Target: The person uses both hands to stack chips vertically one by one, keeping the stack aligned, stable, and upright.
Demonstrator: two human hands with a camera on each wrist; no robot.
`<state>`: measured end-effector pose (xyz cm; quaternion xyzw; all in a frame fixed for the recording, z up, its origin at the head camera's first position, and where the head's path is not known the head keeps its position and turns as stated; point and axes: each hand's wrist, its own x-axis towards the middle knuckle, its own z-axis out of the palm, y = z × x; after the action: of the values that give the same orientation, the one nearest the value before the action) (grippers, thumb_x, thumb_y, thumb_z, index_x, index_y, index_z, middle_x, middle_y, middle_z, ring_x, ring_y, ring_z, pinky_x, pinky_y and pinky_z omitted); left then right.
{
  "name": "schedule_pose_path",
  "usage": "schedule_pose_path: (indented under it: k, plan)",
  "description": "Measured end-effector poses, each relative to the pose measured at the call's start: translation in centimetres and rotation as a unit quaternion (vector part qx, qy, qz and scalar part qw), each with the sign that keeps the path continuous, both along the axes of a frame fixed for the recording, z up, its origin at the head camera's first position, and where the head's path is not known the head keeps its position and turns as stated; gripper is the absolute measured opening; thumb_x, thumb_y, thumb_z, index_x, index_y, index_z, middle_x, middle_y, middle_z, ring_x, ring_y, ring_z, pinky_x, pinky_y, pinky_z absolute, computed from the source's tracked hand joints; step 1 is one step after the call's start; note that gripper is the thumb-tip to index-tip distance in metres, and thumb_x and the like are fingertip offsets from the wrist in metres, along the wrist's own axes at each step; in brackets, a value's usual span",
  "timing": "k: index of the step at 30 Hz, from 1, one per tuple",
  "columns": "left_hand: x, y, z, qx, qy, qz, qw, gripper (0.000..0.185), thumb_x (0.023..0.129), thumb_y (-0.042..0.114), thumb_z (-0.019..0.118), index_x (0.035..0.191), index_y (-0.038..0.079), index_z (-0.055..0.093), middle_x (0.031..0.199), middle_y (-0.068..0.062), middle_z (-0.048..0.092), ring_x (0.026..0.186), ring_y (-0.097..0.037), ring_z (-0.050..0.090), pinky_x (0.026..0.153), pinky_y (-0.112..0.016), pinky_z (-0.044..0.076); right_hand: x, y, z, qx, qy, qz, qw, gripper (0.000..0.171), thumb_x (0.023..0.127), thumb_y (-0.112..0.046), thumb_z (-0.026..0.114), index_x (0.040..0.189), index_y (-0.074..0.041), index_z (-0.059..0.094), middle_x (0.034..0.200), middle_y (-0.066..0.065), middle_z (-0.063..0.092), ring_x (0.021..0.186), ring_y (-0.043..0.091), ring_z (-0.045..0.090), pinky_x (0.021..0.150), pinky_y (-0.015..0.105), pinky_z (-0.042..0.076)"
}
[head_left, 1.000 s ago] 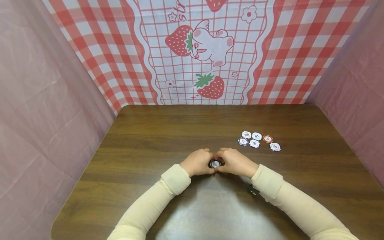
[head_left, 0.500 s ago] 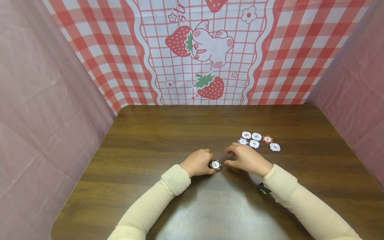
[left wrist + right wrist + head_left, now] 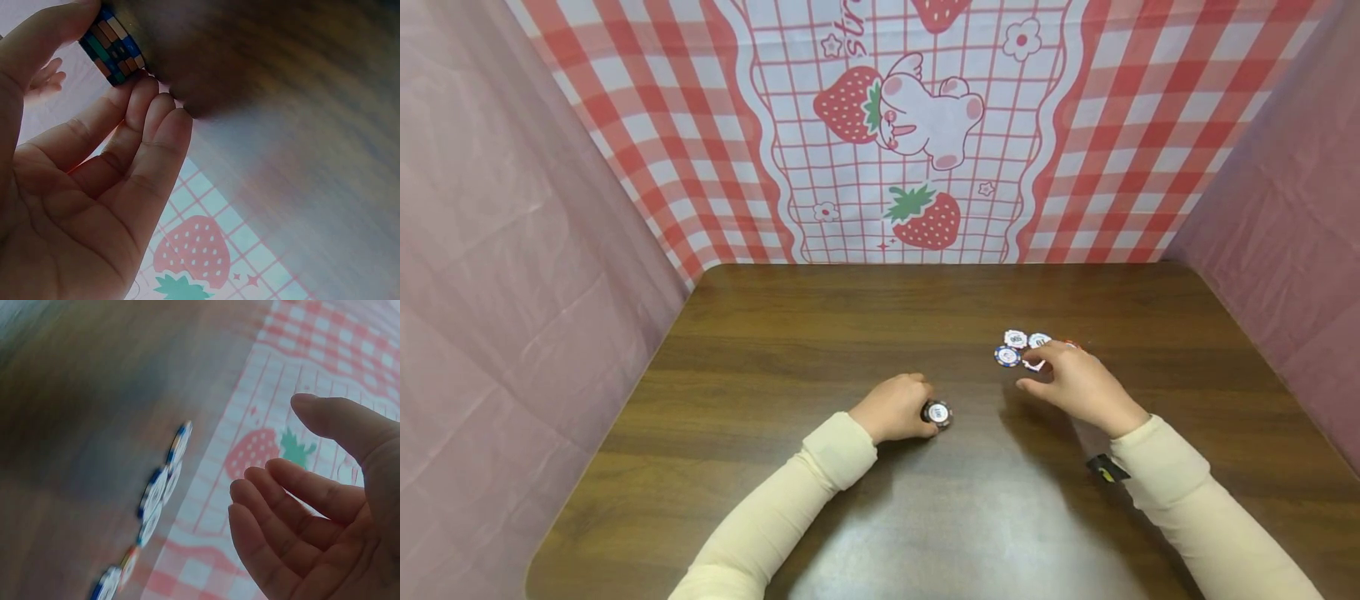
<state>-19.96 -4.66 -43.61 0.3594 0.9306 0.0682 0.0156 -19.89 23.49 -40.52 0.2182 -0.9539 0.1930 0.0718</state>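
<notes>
Chip stack [image 3: 939, 413] seen on tabletop [image 3: 820, 333] near middle, its side gripped between thumb and fingertips of left hand [image 3: 891, 408]. Loose chips [image 3: 1008, 357] laid flat farther off, toward right, partly covered by right hand [image 3: 1081, 385]; its thumb and fingers well parted, nothing held. If chip is to be lifted, opposite rims best pinched and neighbours left undisturbed; stack best steadied lightly, edges kept flush.

wood-grain table [image 3: 760, 333], rounded far corners, shiny patch near front | red-white checked cloth [image 3: 677, 125] upright behind far edge; white grid panel [image 3: 797, 167], strawberry prints [image 3: 928, 221], white cartoon animal [image 3: 928, 112] | pink curtain left [image 3: 497, 292], pink curtain right [image 3: 1270, 225]
</notes>
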Motion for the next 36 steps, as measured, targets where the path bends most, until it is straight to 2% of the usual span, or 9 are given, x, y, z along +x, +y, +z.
schedule_pose_path:
  k: [8, 13, 19, 25, 28, 36]
  plan:
    - [0.0, 0.0, 0.1, -0.002, 0.001, 0.0, 1.0, 0.021, 0.074, 0.034, 0.077, 0.086, 0.017, 0.072, 0.086, 0.002, 0.064, 0.08, -0.014, 0.062, 0.074, -0.027, 0.05, -0.1, 3.1, -0.1, -0.001, -0.011, -0.056, 0.998, 0.037, 0.083, -0.023, 0.075, 0.108, 0.003, 0.069, 0.097, 0.019, 0.069, 0.084, 0.03, 0.066, 0.07, 0.048, 0.05]
    - [0.0, 0.0, 0.0, -0.004, 0.001, -0.001, 1.0, 0.022, 0.074, 0.035, 0.076, 0.088, 0.017, 0.072, 0.087, 0.002, 0.064, 0.08, -0.014, 0.062, 0.074, -0.028, 0.05, -0.6, 5.0, -0.3, -0.003, -0.029, -0.088, 0.996, 0.043, 0.083, -0.025, 0.074, 0.111, 0.006, 0.068, 0.095, 0.021, 0.07, 0.081, 0.03, 0.066, 0.066, 0.044, 0.049]
    - [0.0, 0.0, 0.0, -0.004, -0.004, 0.001, 1.0, 0.022, 0.074, 0.034, 0.077, 0.088, 0.017, 0.072, 0.087, 0.002, 0.064, 0.08, -0.014, 0.061, 0.074, -0.027, 0.05, -1.2, 6.5, -0.9, -0.007, -0.064, -0.102, 0.993, 0.045, 0.084, -0.027, 0.073, 0.112, 0.007, 0.067, 0.091, 0.018, 0.069, 0.079, 0.025, 0.062, 0.064, 0.038, 0.046]
    - [0.1, 0.0, 0.1, -0.001, -0.01, 0.003, 0.9999, 0.024, 0.074, 0.034, 0.077, 0.09, 0.017, 0.073, 0.087, 0.003, 0.064, 0.08, -0.013, 0.061, 0.074, -0.027, 0.05, -1.6, 7.5, -1.4, 0.015, -0.084, -0.104, 0.991, 0.05, 0.084, -0.028, 0.073, 0.114, 0.011, 0.064, 0.103, 0.028, 0.066, 0.095, 0.04, 0.061, 0.079, 0.055, 0.047]
    - [0.1, 0.0, 0.1, 0.002, -0.009, 0.003, 1.0, 0.024, 0.074, 0.034, 0.077, 0.091, 0.017, 0.073, 0.087, 0.003, 0.064, 0.08, -0.013, 0.061, 0.074, -0.027, 0.05, -1.9, 7.9, -1.6, 0.032, -0.101, -0.11, 0.988, 0.056, 0.083, -0.03, 0.073, 0.117, 0.013, 0.061, 0.108, 0.033, 0.062, 0.099, 0.045, 0.058, 0.081, 0.058, 0.045]
    - [0.1, 0.0, 0.1, 0.004, -0.007, 0.002, 1.0, 0.024, 0.074, 0.034, 0.077, 0.09, 0.017, 0.073, 0.087, 0.002, 0.064, 0.081, -0.014, 0.061, 0.075, -0.027, 0.05, -2.7, 8.6, -2.2, 0.058, -0.133, -0.119, 0.982, 0.053, 0.081, -0.027, 0.072, 0.112, 0.014, 0.062, 0.1, 0.032, 0.061, 0.089, 0.04, 0.058, 0.074, 0.056, 0.046]
